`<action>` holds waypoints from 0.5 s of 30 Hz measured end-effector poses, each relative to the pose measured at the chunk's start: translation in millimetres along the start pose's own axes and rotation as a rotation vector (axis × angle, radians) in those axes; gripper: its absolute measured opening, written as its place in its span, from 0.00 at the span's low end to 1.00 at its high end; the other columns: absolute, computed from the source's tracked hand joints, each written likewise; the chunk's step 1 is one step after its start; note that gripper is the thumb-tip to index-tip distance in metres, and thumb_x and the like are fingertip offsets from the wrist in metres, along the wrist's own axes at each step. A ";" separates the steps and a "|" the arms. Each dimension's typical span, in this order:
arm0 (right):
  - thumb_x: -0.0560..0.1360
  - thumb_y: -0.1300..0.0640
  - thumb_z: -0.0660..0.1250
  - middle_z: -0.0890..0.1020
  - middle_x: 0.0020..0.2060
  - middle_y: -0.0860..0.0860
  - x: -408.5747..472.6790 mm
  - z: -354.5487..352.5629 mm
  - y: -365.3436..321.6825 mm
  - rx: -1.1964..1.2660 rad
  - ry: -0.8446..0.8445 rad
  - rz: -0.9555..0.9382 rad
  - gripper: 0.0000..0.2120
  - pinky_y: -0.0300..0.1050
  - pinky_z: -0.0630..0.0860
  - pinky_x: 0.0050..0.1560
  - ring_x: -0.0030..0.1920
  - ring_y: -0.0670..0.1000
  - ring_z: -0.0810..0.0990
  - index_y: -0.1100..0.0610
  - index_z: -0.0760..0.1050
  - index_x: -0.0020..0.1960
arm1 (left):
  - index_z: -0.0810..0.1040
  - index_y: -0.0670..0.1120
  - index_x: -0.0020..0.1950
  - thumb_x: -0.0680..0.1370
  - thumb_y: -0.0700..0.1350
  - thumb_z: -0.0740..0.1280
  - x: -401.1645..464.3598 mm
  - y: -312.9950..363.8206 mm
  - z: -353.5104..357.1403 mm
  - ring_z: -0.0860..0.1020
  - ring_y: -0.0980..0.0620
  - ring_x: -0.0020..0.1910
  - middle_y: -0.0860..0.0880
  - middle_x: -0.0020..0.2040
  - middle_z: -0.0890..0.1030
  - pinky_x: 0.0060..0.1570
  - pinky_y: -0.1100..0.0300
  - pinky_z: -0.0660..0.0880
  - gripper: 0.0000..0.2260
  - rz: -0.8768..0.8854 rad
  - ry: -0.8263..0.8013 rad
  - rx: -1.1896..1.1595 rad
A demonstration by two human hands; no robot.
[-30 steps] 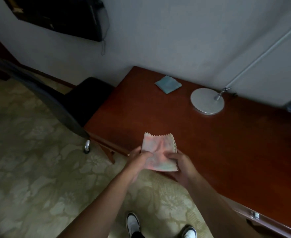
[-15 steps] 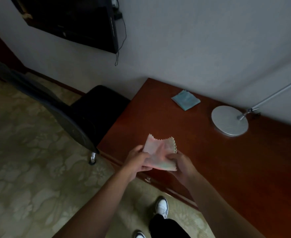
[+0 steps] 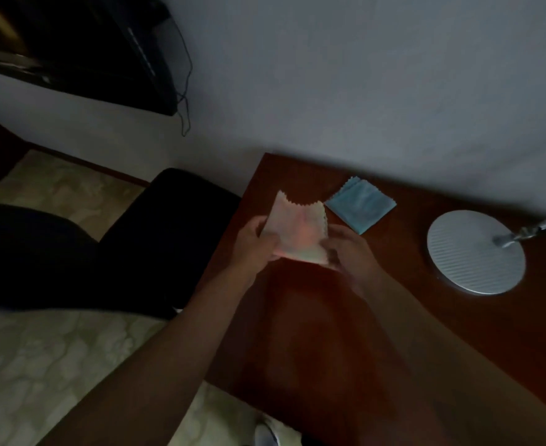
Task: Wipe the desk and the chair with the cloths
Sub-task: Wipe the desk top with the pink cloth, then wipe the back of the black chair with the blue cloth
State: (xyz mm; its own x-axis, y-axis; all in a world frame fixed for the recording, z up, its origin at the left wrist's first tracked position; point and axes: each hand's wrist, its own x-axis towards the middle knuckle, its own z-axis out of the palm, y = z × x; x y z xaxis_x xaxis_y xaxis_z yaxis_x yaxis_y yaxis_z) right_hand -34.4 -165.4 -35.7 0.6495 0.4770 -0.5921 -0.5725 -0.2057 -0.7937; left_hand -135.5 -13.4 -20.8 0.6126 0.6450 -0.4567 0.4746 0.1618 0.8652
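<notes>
Hands meet over the left end of a reddish-brown wooden desk [image 3: 458, 333], sharing a pale pink cloth [image 3: 299, 235] with zigzag-cut edges. The left hand [image 3: 255, 244] pinches the cloth's left edge between thumb and curled fingers, while the right hand [image 3: 350, 252] grips its lower right corner; the cloth stands raised above the desktop, its far edge pointing toward the wall. Just beyond it on the right, a folded blue cloth [image 3: 360, 204] lies flat on the desk near the far edge, apart from both hands. A round silver lamp base [image 3: 471, 255] sits farther right on the desk, its slim arm running out of view. To the left of the desk, a black chair [image 3: 175, 226] stands on a pale patterned carpet [image 3: 40, 365]. A dark wall-mounted television [image 3: 81, 49] hangs at far left, a cable dangling below it. The scene is dim and slightly blurred.
</notes>
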 end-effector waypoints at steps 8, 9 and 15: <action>0.75 0.67 0.63 0.80 0.48 0.51 76.0 33.4 -43.8 0.009 0.085 -0.056 0.19 0.45 0.81 0.45 0.47 0.51 0.80 0.55 0.72 0.64 | 0.74 0.46 0.65 0.78 0.37 0.63 110.9 29.7 -2.3 0.78 0.56 0.46 0.48 0.56 0.78 0.32 0.68 0.77 0.16 0.093 -0.037 0.035; 0.75 0.66 0.64 0.79 0.47 0.51 84.0 36.5 -49.0 -0.031 0.122 -0.057 0.18 0.44 0.81 0.44 0.46 0.51 0.80 0.55 0.72 0.64 | 0.74 0.46 0.65 0.78 0.37 0.63 123.2 32.9 -3.1 0.78 0.55 0.46 0.47 0.57 0.78 0.33 0.67 0.78 0.16 0.102 -0.051 0.048; 0.76 0.59 0.65 0.82 0.41 0.52 135.8 24.8 -52.9 -0.520 0.539 0.001 0.17 0.45 0.78 0.41 0.37 0.52 0.79 0.56 0.73 0.64 | 0.65 0.48 0.74 0.79 0.45 0.64 196.3 15.4 -15.1 0.74 0.51 0.60 0.47 0.69 0.73 0.56 0.55 0.73 0.23 0.084 -0.123 0.286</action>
State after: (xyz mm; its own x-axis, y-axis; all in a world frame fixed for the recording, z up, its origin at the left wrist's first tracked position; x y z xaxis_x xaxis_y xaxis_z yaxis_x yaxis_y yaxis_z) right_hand 71.6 -68.5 -70.6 0.8808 0.0196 -0.4730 -0.3493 -0.6474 -0.6774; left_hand -17.5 127.0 -94.0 0.7207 0.5497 -0.4223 0.5664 -0.1158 0.8159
